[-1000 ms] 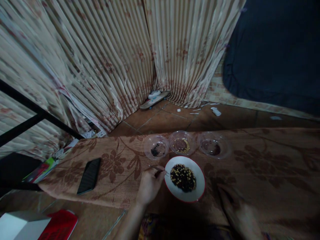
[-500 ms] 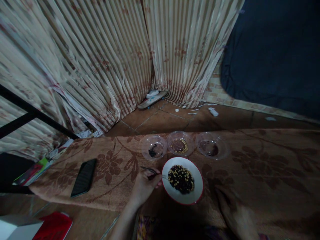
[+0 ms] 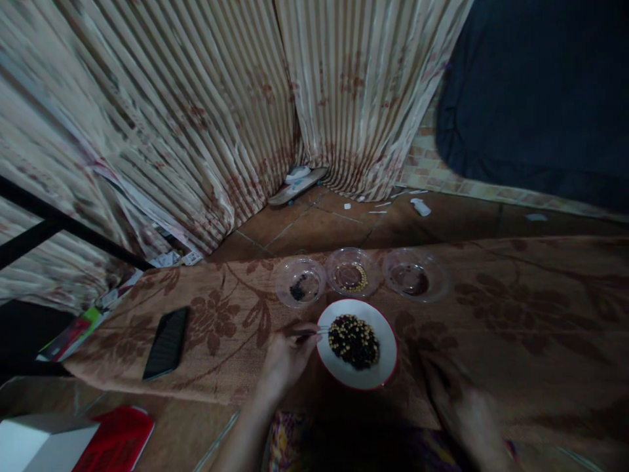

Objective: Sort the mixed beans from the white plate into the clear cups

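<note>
My left hand is closed on thin metal tweezers, whose tips reach over the left rim of a white bowl. That bowl has a red rim and holds a mix of dark and yellow beans or kernels. Behind it stand three clear plastic bowls: the left one has some black pieces, the middle one yellow ones, and the right one dark reddish ones. My right hand lies in shadow on the cloth, right of the white bowl, with fingers loosely stretched and nothing visible in them.
A brown flowered cloth covers the long table. To the left lies a black phone. Beyond the table are striped curtains, a skateboard and scraps on the tiled floor. A red item and a white box sit lower left.
The view has shifted slightly, so the table and bowls appear a little higher. My left hand has turned a little, with the tweezers still at the bowl's left rim. My right hand stays about the same.
</note>
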Demonstrator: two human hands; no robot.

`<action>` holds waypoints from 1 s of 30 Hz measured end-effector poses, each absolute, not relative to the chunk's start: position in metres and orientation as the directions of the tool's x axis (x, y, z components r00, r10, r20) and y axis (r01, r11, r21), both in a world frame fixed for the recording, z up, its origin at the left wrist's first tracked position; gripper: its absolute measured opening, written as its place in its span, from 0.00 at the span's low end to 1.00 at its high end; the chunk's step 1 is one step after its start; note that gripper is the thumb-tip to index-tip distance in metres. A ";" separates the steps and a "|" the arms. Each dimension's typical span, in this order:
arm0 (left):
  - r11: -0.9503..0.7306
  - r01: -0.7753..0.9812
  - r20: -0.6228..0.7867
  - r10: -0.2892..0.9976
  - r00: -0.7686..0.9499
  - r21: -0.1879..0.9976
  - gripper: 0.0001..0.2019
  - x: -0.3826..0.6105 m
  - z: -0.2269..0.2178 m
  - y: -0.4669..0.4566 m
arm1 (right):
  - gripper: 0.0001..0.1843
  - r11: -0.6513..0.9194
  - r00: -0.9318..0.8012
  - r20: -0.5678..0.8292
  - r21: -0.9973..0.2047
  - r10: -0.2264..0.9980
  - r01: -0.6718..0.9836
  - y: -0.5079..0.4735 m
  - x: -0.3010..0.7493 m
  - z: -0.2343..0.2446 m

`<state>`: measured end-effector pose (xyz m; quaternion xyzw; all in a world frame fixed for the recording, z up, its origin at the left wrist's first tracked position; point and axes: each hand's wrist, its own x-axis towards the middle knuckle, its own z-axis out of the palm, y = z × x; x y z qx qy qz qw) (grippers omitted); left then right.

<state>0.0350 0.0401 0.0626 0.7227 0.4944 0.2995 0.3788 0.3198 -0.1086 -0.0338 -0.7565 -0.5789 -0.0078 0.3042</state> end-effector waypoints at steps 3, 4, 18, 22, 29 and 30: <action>-0.272 0.512 0.081 0.928 0.365 0.815 0.06 0.035 0.062 0.042 | 0.18 -0.156 0.343 0.346 -0.468 0.873 0.870 -0.109 0.319 -0.033; -0.284 0.520 0.086 0.924 0.371 0.806 0.07 0.035 0.062 0.042 | 0.18 -0.154 0.341 0.342 -0.471 0.876 0.869 -0.109 0.319 -0.033; -0.314 0.590 0.082 0.919 0.386 0.744 0.07 0.036 0.064 0.041 | 0.18 -0.172 0.358 0.319 -0.488 0.878 0.856 -0.109 0.318 -0.031; -0.324 0.567 0.098 0.915 0.392 0.757 0.07 0.036 0.061 0.042 | 0.19 -0.155 0.345 0.342 -0.477 0.874 0.865 -0.108 0.317 -0.030; -0.297 0.536 0.102 0.926 0.363 0.791 0.06 0.038 0.061 0.041 | 0.19 -0.152 0.344 0.337 -0.483 0.877 0.862 -0.107 0.318 -0.027; -0.286 0.536 0.096 0.930 0.354 0.795 0.06 0.038 0.061 0.041 | 0.19 -0.155 0.346 0.338 -0.481 0.875 0.863 -0.107 0.318 -0.027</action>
